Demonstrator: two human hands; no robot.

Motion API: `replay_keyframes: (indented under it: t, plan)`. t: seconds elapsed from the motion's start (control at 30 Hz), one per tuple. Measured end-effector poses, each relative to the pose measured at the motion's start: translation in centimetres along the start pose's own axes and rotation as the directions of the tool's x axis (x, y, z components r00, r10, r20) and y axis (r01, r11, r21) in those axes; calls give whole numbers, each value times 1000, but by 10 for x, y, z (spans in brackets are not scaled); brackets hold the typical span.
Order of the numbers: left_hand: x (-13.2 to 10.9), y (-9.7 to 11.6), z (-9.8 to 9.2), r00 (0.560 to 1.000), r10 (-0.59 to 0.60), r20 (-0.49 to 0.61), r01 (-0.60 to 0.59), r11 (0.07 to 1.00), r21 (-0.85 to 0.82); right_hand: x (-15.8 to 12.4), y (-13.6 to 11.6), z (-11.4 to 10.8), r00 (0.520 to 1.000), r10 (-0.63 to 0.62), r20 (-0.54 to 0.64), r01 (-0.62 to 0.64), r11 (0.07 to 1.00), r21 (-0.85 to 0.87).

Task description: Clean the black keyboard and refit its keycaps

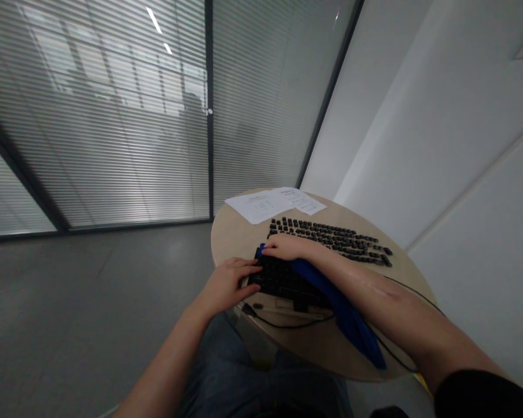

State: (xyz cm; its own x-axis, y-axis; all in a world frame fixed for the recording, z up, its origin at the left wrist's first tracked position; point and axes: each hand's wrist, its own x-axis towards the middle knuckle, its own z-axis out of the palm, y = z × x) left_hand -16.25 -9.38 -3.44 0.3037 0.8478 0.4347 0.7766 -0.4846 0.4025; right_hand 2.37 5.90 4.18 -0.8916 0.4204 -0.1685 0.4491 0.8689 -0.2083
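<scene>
A black keyboard base (283, 278) lies at the near left of the round table, seemingly stripped of its keycaps. My left hand (230, 283) grips its left end, thumb along the near side and fingers over the top. Across the base reaches my right hand (285, 247), its fingers closed on a bunched part of a blue cloth (353, 322) at the far left corner. The rest of the cloth trails under my right forearm to the table's near edge. Beyond my right arm, loose black keycaps (326, 233) are laid out in rows.
Printed paper sheets (261, 204) lie at the table's (229, 232) far side. A black cable (283, 326) with a plug runs along the near edge. Close behind the table stand a white wall (396, 145) and a glass partition with blinds (253, 116).
</scene>
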Motion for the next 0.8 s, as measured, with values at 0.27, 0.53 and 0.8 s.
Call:
replay_keyframes:
  t: [0.27,0.53,0.8]
  plan:
    - [0,0,1,1000,-2,-14,2,1000,-5,-21,6,-11,996,81,23,-79,995,-68]
    - [-1,-4,3,1000,0,-16,0,1000,28,-39,15,-15,984,152,91,-134,976,-173]
    - [0,-4,2,1000,12,-7,-11,999,33,-72,31,-17,970,200,137,-176,970,-169]
